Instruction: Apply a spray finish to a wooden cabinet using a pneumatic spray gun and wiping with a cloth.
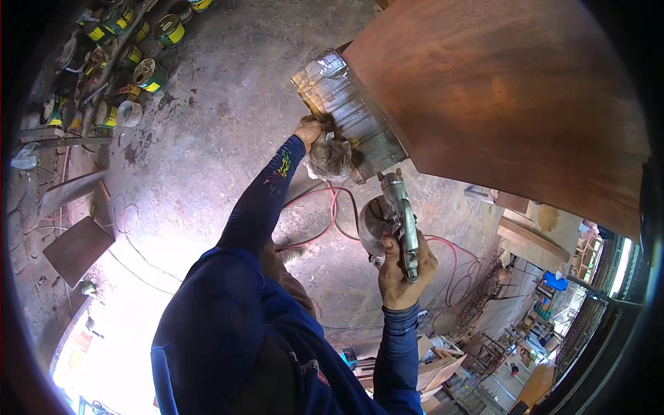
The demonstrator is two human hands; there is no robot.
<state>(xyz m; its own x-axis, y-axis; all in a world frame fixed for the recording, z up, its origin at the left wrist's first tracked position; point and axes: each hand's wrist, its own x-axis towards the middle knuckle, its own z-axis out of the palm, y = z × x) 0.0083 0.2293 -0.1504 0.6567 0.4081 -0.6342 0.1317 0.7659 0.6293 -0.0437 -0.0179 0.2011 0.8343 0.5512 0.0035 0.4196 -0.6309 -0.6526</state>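
Observation:
My right hand (407, 273) is closed around the handle of a metal spray gun (407, 225), whose rounded cup (373, 225) sits on its left side. Stretched out ahead, my left hand (309, 131) is closed on a crumpled brown-grey rag (330, 158). The rag is against the near edge of a boxy support (346, 97) streaked with drips of finish. Beside that support, a large brown wooden panel (498, 104) fills the upper right. The spray gun's front end points toward the panel's near corner, with a gap between them.
Red hoses (334, 207) loop over the concrete floor (221, 90) beneath my arms. Several green and yellow cans (149, 75) stand at the upper left. Flat boards (78, 251) lean at the left; wood pieces (536, 235) and a cluttered bench (532, 325) lie to the right.

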